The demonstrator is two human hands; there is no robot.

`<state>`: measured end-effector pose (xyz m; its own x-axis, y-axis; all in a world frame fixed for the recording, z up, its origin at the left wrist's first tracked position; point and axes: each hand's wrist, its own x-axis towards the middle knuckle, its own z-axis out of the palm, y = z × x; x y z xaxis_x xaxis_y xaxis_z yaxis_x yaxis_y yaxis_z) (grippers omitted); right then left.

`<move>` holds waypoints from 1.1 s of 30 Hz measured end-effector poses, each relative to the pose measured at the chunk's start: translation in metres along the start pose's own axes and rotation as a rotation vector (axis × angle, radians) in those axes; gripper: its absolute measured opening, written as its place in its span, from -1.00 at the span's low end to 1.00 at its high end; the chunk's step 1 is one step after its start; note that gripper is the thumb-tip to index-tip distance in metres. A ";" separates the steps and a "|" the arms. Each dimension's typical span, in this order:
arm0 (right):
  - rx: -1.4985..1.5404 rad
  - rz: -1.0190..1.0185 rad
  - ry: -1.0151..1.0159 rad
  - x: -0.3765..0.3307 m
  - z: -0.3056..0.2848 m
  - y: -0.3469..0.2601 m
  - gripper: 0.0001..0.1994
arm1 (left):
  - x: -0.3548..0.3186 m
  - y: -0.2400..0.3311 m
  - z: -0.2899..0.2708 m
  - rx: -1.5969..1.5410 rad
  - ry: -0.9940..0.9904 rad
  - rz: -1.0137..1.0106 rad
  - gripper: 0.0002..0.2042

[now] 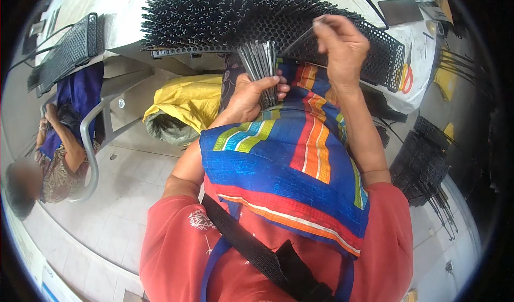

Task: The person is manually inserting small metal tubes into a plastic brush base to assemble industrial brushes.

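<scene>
My left hand [247,97] is closed around a bundle of thin dark rods [257,58] that fan out slightly at the top. To its right, my raised right hand [344,42] pinches one slim dark rod [301,39] between thumb and fingers, slanting down to the left. Just beyond both hands stands a black perforated rack [383,55]. Many black rods [214,21] stick up densely from its left and middle holes, while its right end shows bare holes. The kind of rod is too small to tell.
Scissors with orange handles [407,80] lie right of the rack. A yellow sack [184,96] sits below the table's left side. Another person [61,136] works at a second perforated rack [72,47] on the far left. Stacked black racks [420,160] stand at lower right.
</scene>
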<state>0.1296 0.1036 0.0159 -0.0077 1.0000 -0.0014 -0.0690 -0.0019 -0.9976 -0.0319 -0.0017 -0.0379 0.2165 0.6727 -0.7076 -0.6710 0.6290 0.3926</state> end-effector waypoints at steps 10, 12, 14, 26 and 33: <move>-0.233 -0.408 0.104 0.019 0.006 0.015 -0.88 | -0.002 0.002 0.004 0.116 -0.030 -0.012 -0.85; -0.283 -0.436 0.095 0.019 0.006 0.015 -0.87 | -0.004 0.003 0.004 0.107 -0.054 0.027 -0.87; -0.335 -0.464 0.088 0.021 0.007 0.014 -0.87 | -0.005 0.006 0.008 0.066 -0.041 0.009 -0.88; -0.678 -0.614 -0.031 0.027 0.020 -0.001 -0.89 | 0.000 0.003 0.005 0.078 -0.014 -0.012 -0.90; -0.633 0.147 -0.307 -0.009 0.001 0.017 -0.73 | 0.000 0.006 0.004 0.066 -0.047 -0.049 -0.88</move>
<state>0.1277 0.0946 -0.0007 -0.2592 0.9423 -0.2117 0.5451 -0.0382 -0.8375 -0.0326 0.0036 -0.0329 0.2818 0.6568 -0.6994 -0.6109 0.6849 0.3970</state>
